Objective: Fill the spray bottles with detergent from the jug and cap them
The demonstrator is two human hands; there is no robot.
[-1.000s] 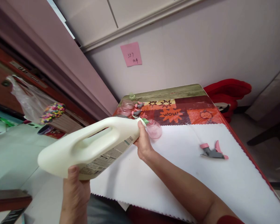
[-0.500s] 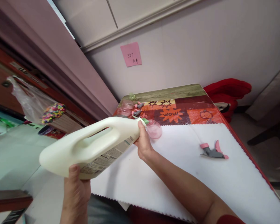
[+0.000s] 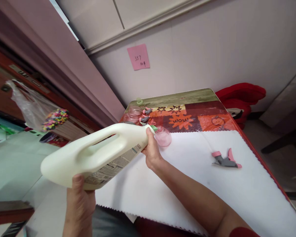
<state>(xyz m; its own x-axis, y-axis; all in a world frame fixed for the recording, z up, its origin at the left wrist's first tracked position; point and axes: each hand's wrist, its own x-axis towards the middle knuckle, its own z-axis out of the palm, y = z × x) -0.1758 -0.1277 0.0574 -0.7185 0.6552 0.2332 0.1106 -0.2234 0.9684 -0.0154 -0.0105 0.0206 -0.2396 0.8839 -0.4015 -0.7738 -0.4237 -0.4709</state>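
Note:
A large cream detergent jug [image 3: 64, 159] with a moulded handle is tilted almost onto its side, its neck toward the table. My left hand [image 3: 80, 197] supports its lower body, thumb on the near side. Around the neck, my right hand [image 3: 151, 149] is closed. The jug's green spout [image 3: 153, 128] is at the mouth of a clear pink spray bottle [image 3: 163, 136] standing on the white mat; whether they touch is unclear. To the right, a grey and pink trigger sprayer head [image 3: 225, 161] lies on the mat with its thin tube.
Other pink spray bottles [image 3: 133, 115] with trigger heads lie at the table's back left, beside a pale green cap [image 3: 139, 102]. A white scalloped mat [image 3: 187, 184] covers the near table. A plastic bag [image 3: 31, 102] hangs at left; a red plush item [image 3: 239, 95] is behind the right corner.
The jug's base and my left hand have shifted very slightly left. Both hands keep their hold, and the pink bottle stays in place.

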